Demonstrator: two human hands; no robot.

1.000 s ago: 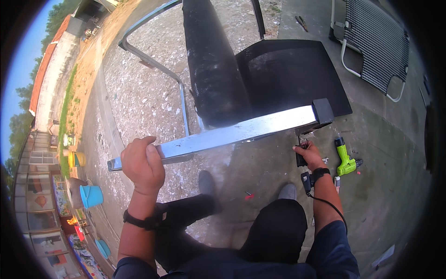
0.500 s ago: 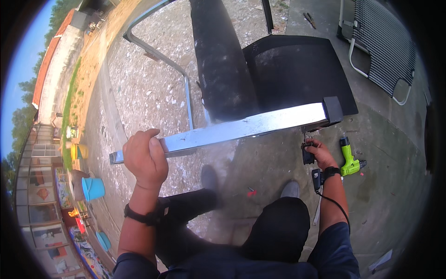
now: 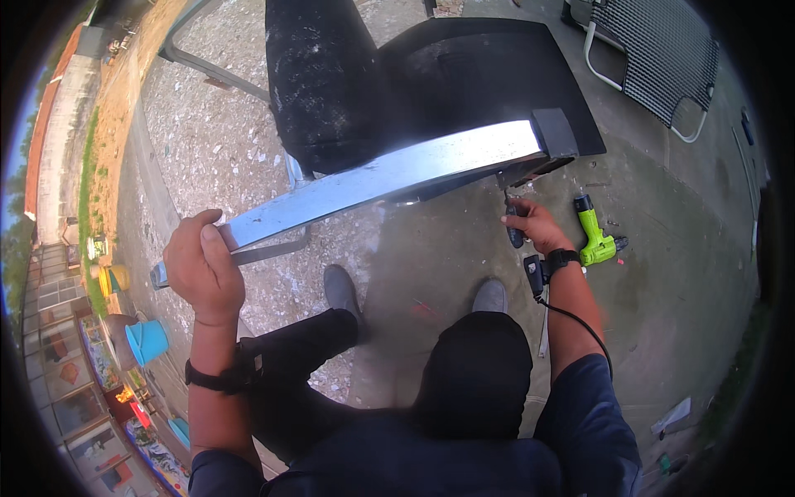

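Outdoors, chrome bar [image 3: 381,178] slanting along black chair [image 3: 323,91] beyond 2 gray shoes [image 3: 490,296], left hand [image 3: 207,269] clasping bar near its left end, right hand [image 3: 538,228] gripping dark-handled tool [image 3: 515,237] below bar's right end, green drill [image 3: 594,238] nearby

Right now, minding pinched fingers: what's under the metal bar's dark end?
Under the dark end, the right hand holds a dark tool, its thin shaft pointing up toward it. What its tip meets is covered.

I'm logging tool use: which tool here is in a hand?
The small dark-handled tool, held in the right hand below the silver metal bar; the lime-green power drill lies on grey concrete.
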